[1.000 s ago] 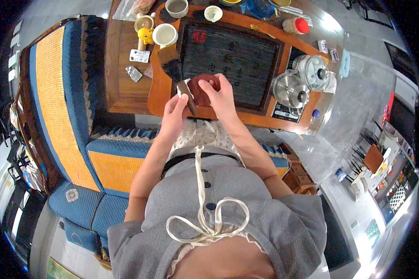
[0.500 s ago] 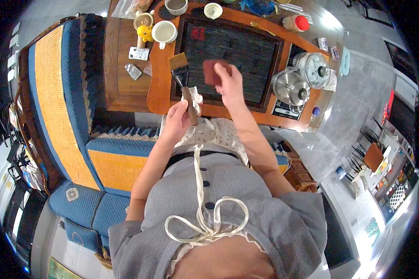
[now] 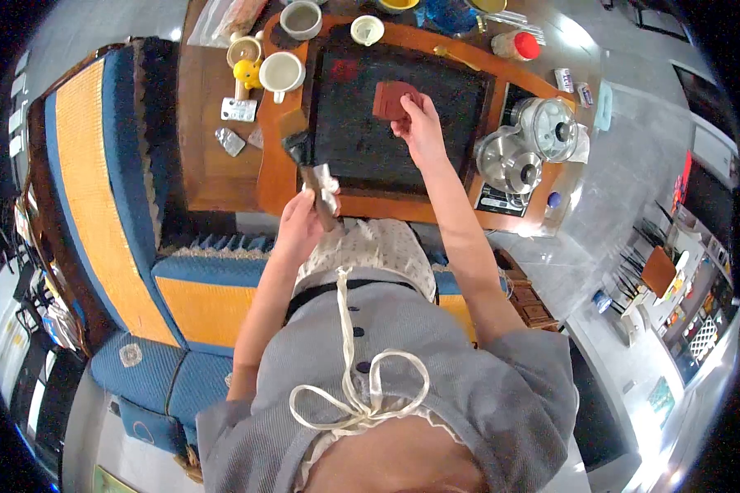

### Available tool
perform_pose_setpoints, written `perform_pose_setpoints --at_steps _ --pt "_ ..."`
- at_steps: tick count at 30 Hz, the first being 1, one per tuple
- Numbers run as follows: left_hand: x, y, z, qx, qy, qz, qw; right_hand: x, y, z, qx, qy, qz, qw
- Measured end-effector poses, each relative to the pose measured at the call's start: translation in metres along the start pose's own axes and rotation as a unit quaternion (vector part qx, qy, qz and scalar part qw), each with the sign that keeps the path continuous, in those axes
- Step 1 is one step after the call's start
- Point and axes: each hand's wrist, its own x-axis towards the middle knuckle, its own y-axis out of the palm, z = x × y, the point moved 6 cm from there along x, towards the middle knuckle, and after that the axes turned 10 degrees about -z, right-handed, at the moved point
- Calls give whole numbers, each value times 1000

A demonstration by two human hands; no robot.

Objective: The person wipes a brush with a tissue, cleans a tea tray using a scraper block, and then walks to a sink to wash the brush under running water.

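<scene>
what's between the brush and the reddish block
In the head view, the dark tray shows between the brush and the block, with no loose object there.

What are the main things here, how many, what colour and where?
Brush: one, brown and black, left fingers.
Block: one, reddish, right fingers.
Crumpled piece: one, white, by brush.
Tray: one, black, on table.
Mug: one, white, left of tray.
Cup: one, grey, beyond mug.
Duck: one, yellow, beside mug.
Glass pot: one, clear, right of tray.
Metal pot: one, silver, beside glass pot.
Jar: one, red lid, beyond glass pot.
Sofa: one, blue and tan, left.
Left hand: one, bare, holding brush.
Right hand: one, bare, over tray.
</scene>
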Motion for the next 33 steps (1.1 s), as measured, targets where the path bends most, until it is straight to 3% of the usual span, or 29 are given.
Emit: perform_pose_setpoints --at_steps 4,6,10,11,16,18,23,26,33 --pt "-6 -8 -12 -4 9 -49 999 89 -22 5 -37 -67 -26 997" --pt "-3 -28 -14 -11 12 -72 997 114 -22 15 -26 -49 -66 996" --pt "8 -39 -26 -15 43 -103 994 122 9 28 63 -1 56 996" --pt "13 -40 -28 -17 39 -102 994 120 19 22 86 53 143 984" --pt "42 -6 -45 28 60 -137 988 27 63 -14 114 207 198 951" --pt "49 10 -44 7 45 -103 994 -8 73 -30 165 258 246 920" --pt "55 27 -32 -49 38 -52 997 -39 67 -51 80 267 182 943" --pt "53 27 -28 -58 38 -89 994 -41 62 -50 64 217 193 955" --pt "38 31 -25 -11 -2 -19 1000 -39 49 -21 -58 105 225 967"
